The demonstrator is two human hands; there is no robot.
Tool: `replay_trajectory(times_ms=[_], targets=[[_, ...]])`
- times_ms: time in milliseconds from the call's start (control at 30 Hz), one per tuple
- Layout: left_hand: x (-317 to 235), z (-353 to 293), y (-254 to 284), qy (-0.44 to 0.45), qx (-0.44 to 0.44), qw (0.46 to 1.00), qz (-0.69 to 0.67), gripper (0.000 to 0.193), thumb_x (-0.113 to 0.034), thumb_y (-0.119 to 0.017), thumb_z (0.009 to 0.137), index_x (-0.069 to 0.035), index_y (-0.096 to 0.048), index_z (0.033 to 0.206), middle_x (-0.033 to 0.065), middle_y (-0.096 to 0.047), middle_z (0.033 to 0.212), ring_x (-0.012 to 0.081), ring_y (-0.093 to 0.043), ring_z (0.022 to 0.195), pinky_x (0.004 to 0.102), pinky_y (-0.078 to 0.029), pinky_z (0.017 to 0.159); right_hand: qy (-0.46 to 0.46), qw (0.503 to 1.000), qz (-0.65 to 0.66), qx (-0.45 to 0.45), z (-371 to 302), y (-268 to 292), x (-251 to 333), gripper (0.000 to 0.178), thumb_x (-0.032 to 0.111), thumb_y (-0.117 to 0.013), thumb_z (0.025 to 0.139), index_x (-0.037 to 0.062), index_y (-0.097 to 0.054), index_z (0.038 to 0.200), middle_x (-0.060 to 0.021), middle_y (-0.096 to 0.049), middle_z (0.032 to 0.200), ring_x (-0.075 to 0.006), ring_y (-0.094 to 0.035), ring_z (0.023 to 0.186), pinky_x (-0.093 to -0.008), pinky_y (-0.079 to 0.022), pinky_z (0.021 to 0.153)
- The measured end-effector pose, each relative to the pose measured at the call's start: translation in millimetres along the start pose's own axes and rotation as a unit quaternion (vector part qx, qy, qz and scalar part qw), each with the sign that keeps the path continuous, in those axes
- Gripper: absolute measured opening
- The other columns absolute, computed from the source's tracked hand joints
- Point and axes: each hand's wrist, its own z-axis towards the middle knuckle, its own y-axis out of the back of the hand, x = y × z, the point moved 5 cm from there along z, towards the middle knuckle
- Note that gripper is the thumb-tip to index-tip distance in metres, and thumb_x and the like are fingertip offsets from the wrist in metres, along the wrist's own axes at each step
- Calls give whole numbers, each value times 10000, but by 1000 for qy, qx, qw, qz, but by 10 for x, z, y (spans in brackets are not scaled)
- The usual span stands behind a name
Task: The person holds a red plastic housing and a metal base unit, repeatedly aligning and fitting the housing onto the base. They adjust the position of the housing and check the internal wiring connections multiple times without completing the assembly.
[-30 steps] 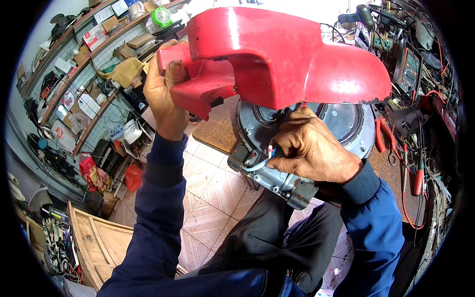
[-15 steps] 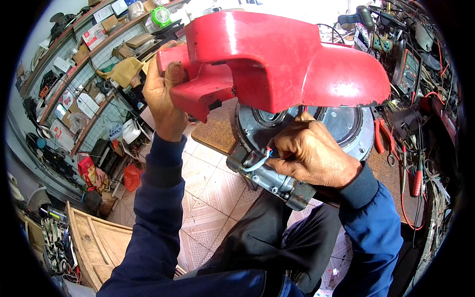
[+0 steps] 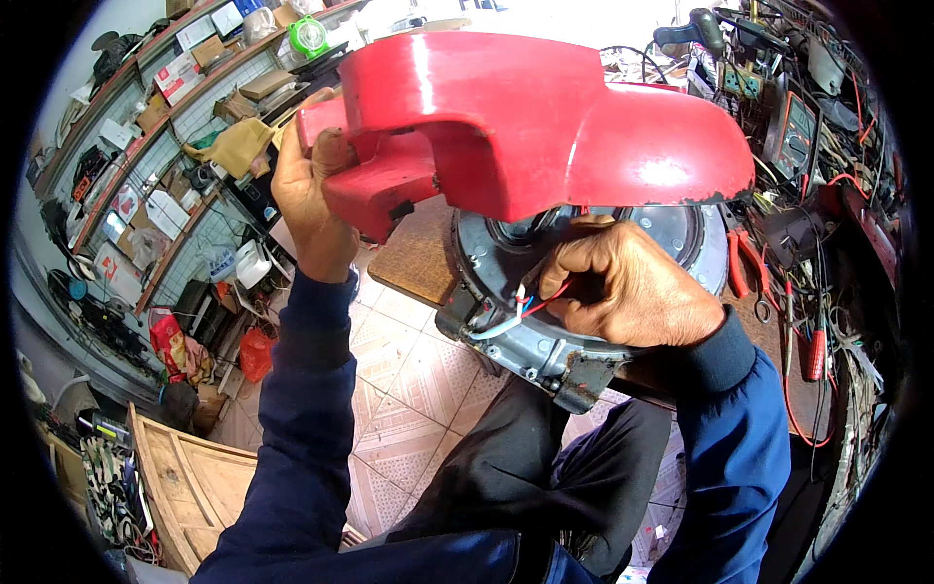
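Note:
My left hand (image 3: 316,219) grips a scuffed red cover (image 3: 506,107) by its left end, thumb on the near side. The cover is held up above a round grey metal machine body (image 3: 491,255) with ringed ridges, hiding its far side. My right hand (image 3: 637,292) is closed at the near part of this body, under the cover's lower edge. Its thumb and fingers pinch a thin red wire (image 3: 541,306). This wire comes out of a grey cable (image 3: 498,329) whose split end also shows blue and white strands. The right fingertips are partly hidden.
The machine body rests on a brown wooden table (image 3: 413,261). At right lie red-handled pliers (image 3: 751,263), a red screwdriver (image 3: 815,355), a multimeter (image 3: 793,136) and tangled cables. Loaded shelves (image 3: 146,127) line the left wall. A wooden frame (image 3: 190,477) stands lower left.
The red cover and my left hand have shifted slightly left in the picture. My right hand has turned a little, and the red wire now shows stretched between cable and fingers.

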Motion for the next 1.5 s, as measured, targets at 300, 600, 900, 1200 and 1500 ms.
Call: replay_trajectory(times_ms=[300,600,900,1200,1500], targets=[[19,57,1,7,22,1000,3,560,-399,-666,957,21,-518,1297,70,-652,1127,135,-649,968,284,-549,833,35,999,-24,-8,-90,146,-87,105,-1,-713,697,-7,-694,800,-164,-676,796,-322,-682,771,-401,-529,688],[3,88,-34,14,20,1000,-10,634,-447,-669,941,29,-504,1325,83,-642,1159,145,-644,990,288,-542,843,-141,985,9,-103,-275,541,-51,134,0,-689,757,-33,-723,882,-125,-728,833,-186,-704,839,-341,-540,766],[-72,185,-154,5,29,999,18,705,-561,-661,910,29,-504,1261,64,-612,1164,132,-597,1036,280,-492,890,-173,860,-77,-473,-602,1068,-475,271,146,-682,857,-94,-691,984,-189,-744,889,-177,-709,773,-328,-548,709],[128,224,-171,5,40,998,-50,499,-280,-562,1029,54,-466,1386,82,-603,1256,122,-591,1144,235,-497,943,-171,821,-71,-541,-671,1175,-707,309,84,-660,890,-95,-655,1142,-189,-742,997,-217,-721,896,-330,-549,814],[176,279,-201,-33,30,996,-77,399,-204,-542,1035,31,-497,1354,84,-622,1213,132,-612,1073,266,-511,913,-205,819,-88,-529,-685,1158,-810,340,85,-667,868,-99,-648,1153,-209,-736,1013,-262,-729,928,-353,-552,838]])
